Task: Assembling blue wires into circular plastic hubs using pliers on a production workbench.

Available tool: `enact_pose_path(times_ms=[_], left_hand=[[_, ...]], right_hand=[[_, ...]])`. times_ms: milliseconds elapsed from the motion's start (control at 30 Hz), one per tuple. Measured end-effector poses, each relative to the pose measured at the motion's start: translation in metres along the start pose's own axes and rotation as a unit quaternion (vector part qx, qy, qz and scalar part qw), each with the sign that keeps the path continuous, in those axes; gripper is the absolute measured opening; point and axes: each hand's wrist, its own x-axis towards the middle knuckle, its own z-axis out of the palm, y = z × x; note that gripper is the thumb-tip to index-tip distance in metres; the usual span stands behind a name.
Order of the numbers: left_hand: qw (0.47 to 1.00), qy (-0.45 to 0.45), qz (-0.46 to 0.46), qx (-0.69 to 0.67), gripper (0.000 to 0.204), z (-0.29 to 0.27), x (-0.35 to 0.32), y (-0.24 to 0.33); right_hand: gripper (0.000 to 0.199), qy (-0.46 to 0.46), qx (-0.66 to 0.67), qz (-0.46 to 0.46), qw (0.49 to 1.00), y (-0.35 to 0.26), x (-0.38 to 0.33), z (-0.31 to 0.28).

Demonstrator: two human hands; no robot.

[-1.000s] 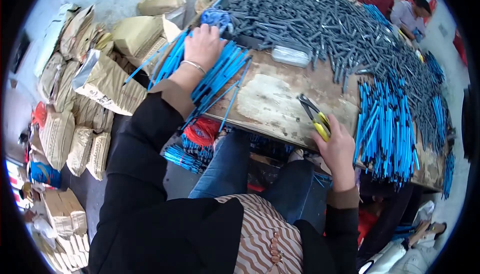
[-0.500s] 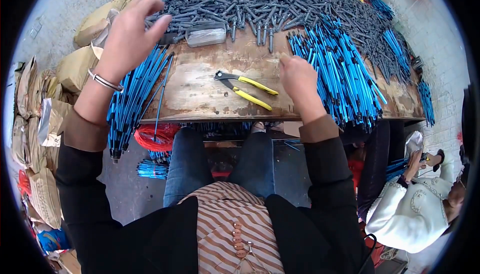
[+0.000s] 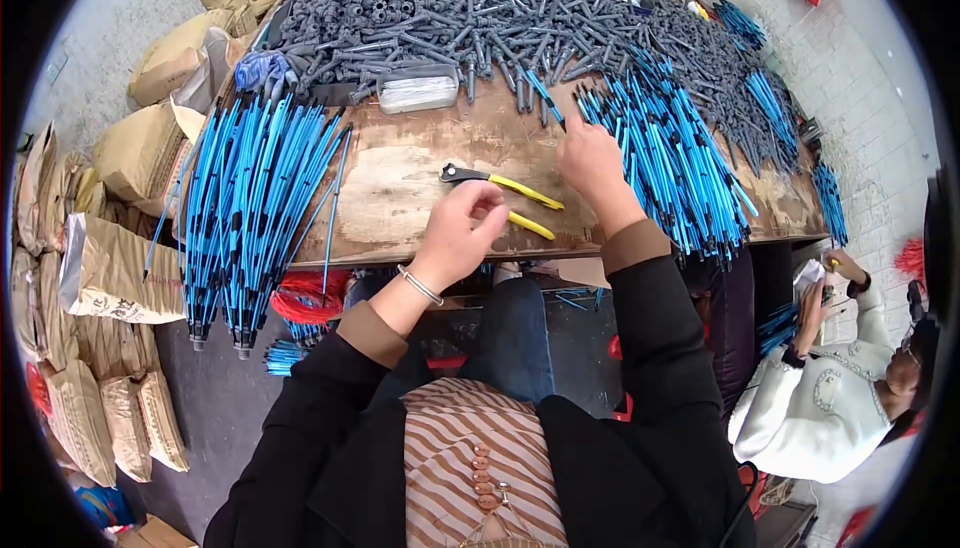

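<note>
Surface: worn wooden table (image 3: 400, 183), its front edge toward the person, bare wood in the middle.
Far side: heap of grey plastic rods (image 3: 470, 3) covering the back of the table.
Left pile: blue rods (image 3: 245, 203) laid side by side, their ends hanging over the front edge.
Right pile: more blue rods (image 3: 670, 163) fanned out beside the right hand.
Pliers: yellow-handled pliers (image 3: 500, 198) lie flat on the bare wood between the 2 hands.
Left hand: left hand (image 3: 458, 233) rests at the table's front edge, fingers curled loosely, touching the nearer yellow handle; whether it grips it cannot be told.
Right hand: right hand (image 3: 590, 158) pinches 1 blue rod (image 3: 545, 98) at the edge of the right pile.
Clear box: small clear plastic box (image 3: 418, 93) near the grey heap.
Floor left: tan sacks (image 3: 110, 278) stacked beside the table.
Neighbour: person in a white jacket (image 3: 830, 398) sits at right.
</note>
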Motion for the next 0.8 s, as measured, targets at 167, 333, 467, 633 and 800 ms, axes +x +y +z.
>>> enact_pose_path(times_ms=[167,333,467,633,800], left_hand=[[0.971,0.035,-0.154,-0.182,0.016,-0.013,0.000,-0.021],[0.909,0.075,-0.181,-0.369,0.015,-0.022,0.007,-0.027],[0.791,0.118,-0.203,-0.565,0.014,-0.035,0.016,-0.016],[0.688,-0.037,-0.130,-0.713,0.013,-0.033,0.014,-0.008],[0.776,0.002,-0.141,-0.615,0.021,-0.030,0.003,-0.011]], right_hand=[[0.018,0.019,0.097,-0.076,0.992,0.009,0.000,-0.005],[0.017,0.021,0.270,-0.065,0.960,0.005,-0.003,-0.062],[0.018,-0.245,0.682,-0.021,0.689,-0.042,-0.041,-0.142],[0.019,-0.208,0.453,-0.106,0.861,-0.064,-0.072,-0.109],[0.018,-0.264,0.451,-0.083,0.848,-0.077,-0.081,-0.107]])
